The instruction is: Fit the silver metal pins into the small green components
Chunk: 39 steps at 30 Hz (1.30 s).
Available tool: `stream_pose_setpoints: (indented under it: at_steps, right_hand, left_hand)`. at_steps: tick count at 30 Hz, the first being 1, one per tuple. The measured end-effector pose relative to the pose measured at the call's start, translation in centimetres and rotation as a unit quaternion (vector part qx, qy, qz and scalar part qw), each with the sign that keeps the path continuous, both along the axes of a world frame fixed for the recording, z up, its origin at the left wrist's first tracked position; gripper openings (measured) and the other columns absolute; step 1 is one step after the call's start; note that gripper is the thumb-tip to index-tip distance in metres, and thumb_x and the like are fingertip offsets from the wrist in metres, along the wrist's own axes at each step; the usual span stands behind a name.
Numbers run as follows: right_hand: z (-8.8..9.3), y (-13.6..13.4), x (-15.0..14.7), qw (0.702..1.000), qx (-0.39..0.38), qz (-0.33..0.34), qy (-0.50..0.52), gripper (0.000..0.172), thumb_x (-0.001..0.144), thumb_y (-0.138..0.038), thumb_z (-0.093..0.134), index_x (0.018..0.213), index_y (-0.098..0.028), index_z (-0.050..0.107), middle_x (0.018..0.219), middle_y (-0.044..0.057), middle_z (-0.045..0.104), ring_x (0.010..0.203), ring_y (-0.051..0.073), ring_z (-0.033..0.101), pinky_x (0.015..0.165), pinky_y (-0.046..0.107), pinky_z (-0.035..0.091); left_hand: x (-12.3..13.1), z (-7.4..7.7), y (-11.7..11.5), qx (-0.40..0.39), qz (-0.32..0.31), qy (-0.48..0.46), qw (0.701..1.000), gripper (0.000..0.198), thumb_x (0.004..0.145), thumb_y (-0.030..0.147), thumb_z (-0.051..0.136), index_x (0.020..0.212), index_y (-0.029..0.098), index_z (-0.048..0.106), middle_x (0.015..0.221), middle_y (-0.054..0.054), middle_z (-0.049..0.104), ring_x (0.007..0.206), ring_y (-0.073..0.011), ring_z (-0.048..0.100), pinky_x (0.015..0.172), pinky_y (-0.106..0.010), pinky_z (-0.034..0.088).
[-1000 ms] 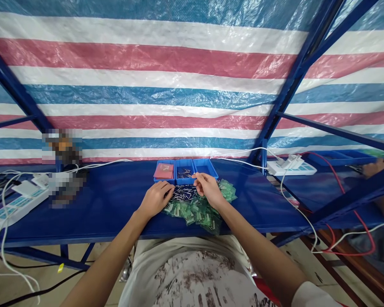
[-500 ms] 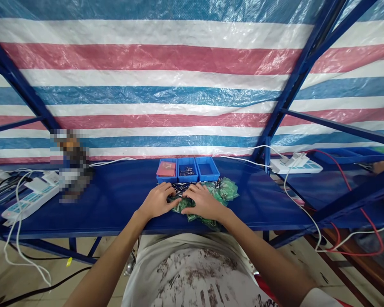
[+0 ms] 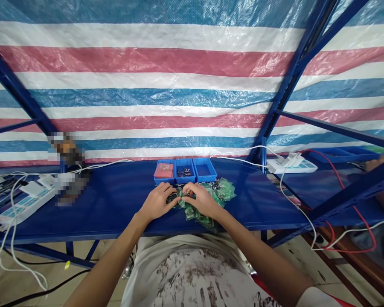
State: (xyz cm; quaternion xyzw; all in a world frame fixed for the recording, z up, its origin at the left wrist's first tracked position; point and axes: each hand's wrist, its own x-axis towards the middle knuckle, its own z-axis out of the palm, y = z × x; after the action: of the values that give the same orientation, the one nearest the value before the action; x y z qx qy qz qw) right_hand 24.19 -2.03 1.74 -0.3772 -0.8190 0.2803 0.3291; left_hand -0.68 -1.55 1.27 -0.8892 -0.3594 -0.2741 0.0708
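Note:
My left hand [image 3: 158, 201] and my right hand [image 3: 203, 201] meet over the table's near side, fingers curled and thumbs almost touching. Both are closed in a pinch; what sits between the fingertips is too small and hidden to make out. Under and beside my right hand spreads a heap of small clear-green plastic bags [image 3: 225, 190]. Thin dark and silvery metal pieces lie behind the hands, partly covered by them. Just beyond stand a blue bin with a pink-red item [image 3: 164, 170], a middle blue bin holding thin metal pieces [image 3: 184, 172], and a right-hand blue bin [image 3: 205, 177].
White power strips lie left [image 3: 25, 202] and right [image 3: 291, 164], trailing white cables. A red cable [image 3: 339, 179] loops at the right. Blue frame posts [image 3: 281, 94] rise before a striped plastic sheet [image 3: 166, 98]. Another person's hand [image 3: 376, 163] shows at the far right, near blue trays.
My right hand's fingers have drawn in slightly left, closer to my left hand's fingertips. The whole view has shifted a little; bags and bins otherwise look the same.

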Motion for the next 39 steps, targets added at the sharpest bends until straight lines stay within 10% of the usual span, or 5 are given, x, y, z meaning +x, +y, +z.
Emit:
stream_pose_setpoints:
  at_steps: [10,27,39]
  right_hand:
    - [0.0,0.9,-0.3,0.958,-0.111,0.043,0.261,0.029,0.099,-0.054,0.066,0.104,-0.027,0.056,0.093,0.001,0.061,0.082,0.02,0.065,0.082,0.037,0.056]
    - [0.2,1.6,-0.6,0.914,-0.195,0.04,0.354,0.034,0.089,-0.053,0.077,0.1,-0.027,0.058,0.086,0.0,0.071,0.077,0.023,0.075,0.076,0.042,0.063]
    - [-0.1,0.5,-0.3,0.985,0.049,-0.039,0.158,0.024,0.105,-0.048,0.059,0.1,-0.026,0.065,0.097,0.004,0.06,0.079,0.021,0.059,0.073,0.034,0.049]
  left_hand:
    - [0.6,0.5,-0.4,-0.028,-0.003,-0.072,0.997,0.05,0.109,0.032,0.05,0.157,0.025,0.039,0.132,-0.014,0.065,0.12,-0.0323,0.062,0.103,-0.05,0.052]
    - [1.2,0.7,-0.6,0.009,-0.028,-0.109,0.994,0.032,0.11,0.031,0.052,0.142,0.027,0.056,0.132,-0.014,0.064,0.12,-0.0293,0.063,0.1,-0.046,0.055]
    - [2.3,0.5,-0.8,-0.052,-0.006,-0.206,0.977,0.021,0.113,0.032,0.045,0.116,0.023,0.064,0.106,-0.008,0.068,0.101,-0.0241,0.064,0.092,-0.04,0.054]
